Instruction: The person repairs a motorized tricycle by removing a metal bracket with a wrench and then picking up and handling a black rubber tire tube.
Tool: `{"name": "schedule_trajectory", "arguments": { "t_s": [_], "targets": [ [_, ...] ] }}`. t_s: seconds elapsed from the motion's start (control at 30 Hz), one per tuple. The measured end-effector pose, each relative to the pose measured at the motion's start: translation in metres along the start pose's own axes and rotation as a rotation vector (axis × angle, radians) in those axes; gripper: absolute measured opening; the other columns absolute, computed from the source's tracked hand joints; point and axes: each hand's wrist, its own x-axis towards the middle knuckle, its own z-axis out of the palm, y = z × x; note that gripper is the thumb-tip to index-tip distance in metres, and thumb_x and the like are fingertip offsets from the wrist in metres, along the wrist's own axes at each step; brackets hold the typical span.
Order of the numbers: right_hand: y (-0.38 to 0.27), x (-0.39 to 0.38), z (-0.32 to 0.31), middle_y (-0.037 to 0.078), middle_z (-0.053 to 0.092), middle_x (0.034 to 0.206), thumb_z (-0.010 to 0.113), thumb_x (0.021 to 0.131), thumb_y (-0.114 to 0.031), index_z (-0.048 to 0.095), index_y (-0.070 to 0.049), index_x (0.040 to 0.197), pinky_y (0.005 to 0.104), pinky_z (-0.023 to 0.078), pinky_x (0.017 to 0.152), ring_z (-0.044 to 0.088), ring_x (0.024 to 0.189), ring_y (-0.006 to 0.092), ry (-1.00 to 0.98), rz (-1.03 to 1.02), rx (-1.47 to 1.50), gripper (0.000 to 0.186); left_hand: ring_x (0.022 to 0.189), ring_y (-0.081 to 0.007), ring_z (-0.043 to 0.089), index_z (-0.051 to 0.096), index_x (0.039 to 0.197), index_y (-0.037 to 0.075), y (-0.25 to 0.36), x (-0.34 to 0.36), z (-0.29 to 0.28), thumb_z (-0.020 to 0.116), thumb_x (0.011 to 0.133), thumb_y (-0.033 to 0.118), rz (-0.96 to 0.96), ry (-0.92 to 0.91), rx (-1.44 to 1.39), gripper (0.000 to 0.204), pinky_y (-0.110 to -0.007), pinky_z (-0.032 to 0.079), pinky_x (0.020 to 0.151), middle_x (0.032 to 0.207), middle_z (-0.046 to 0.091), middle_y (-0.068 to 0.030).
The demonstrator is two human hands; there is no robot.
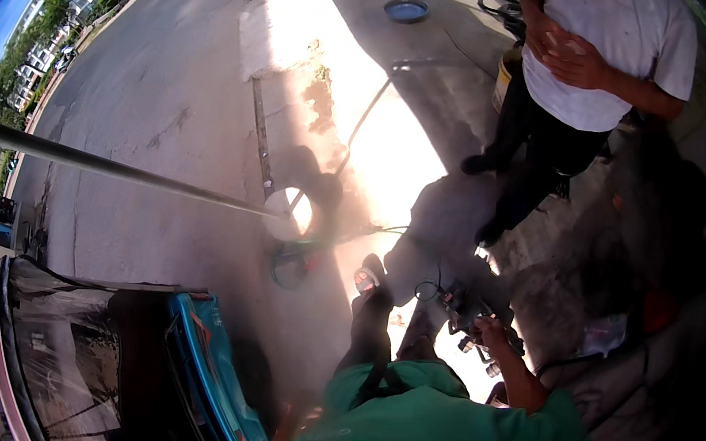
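Note:
My right hand (492, 330) is closed on a dark mechanical assembly (456, 302) with cables and metal fittings, low in front of my right side. Shadow hides much of the assembly's shape. Bright round metal ends (467, 344) stick out below my fingers. My left forearm (291, 422) hangs close by the blue vehicle panel (213, 372). Only a blurred patch of skin shows there, and the fingers of my left hand cannot be made out.
Another person (606, 58) in a white shirt stands ahead on the right, hands together. A pole (110, 166) runs to a white round base (290, 214). A blue basin (406, 10) and a yellowish bucket (507, 76) sit farther off. A dark hose (599, 387) lies right.

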Motion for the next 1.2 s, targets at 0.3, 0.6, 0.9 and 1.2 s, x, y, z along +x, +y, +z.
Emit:
{"name": "schedule_trajectory", "arguments": {
  "t_s": [0.3, 0.6, 0.9, 1.2],
  "targets": [
    [-0.006, 0.07, 0.005, -0.005, 0.042, 0.065, 0.051, 0.095, -0.023, 0.048, -0.02, 0.075, 0.0245, 0.029, 0.04, 0.042, 0.051, 0.007, -0.254, 0.508, 0.65, 0.02, 0.056, -0.0157, 0.06, 0.062, 0.103, 0.013, 0.2, 0.076, -0.031, 0.057, 0.098, 0.028, -0.02, 0.144, 0.065, 0.017, -0.03, 0.045, 0.048, 0.071, 0.061, -0.003],
    [-0.076, 0.157, 0.124, 0.007, 0.06, 0.076, 0.064, 0.095, -0.011, 0.058, -0.01, 0.092, 0.034, 0.05, 0.057, 0.063, 0.069, 0.0209, -0.051, 0.227, 0.246, 0.007, 0.054, -0.0148, 0.057, 0.062, 0.101, 0.014, 0.527, 0.143, -0.073, 0.058, 0.098, 0.029, 0.277, 0.208, 0.144, 0.016, -0.029, 0.042, 0.047, 0.071, 0.06, -0.0024],
    [-0.201, 0.257, 0.113, 0.006, 0.061, 0.071, 0.06, 0.095, -0.013, 0.061, -0.008, 0.084, 0.0321, 0.049, 0.053, 0.061, 0.06, 0.0172, 0.071, 0.35, 0.457, 0.012, 0.052, -0.0146, 0.054, 0.061, 0.101, 0.013, 0.752, 0.238, 0.048, 0.058, 0.098, 0.029, 0.42, -0.126, 0.287, 0.017, -0.029, 0.04, 0.046, 0.071, 0.059, -0.0021],
    [-0.342, 0.417, 0.064, 0.005, 0.062, 0.071, 0.056, 0.092, -0.009, 0.062, -0.007, 0.077, 0.0307, 0.049, 0.051, 0.061, 0.059, 0.0156, 0.023, 0.085, -0.041, 0.017, 0.051, -0.0144, 0.052, 0.061, 0.101, 0.013, 0.828, 0.261, 0.12, 0.059, 0.098, 0.03, -0.004, -0.103, 0.424, 0.018, -0.029, 0.038, 0.045, 0.072, 0.059, -0.0019]
  ]
}}
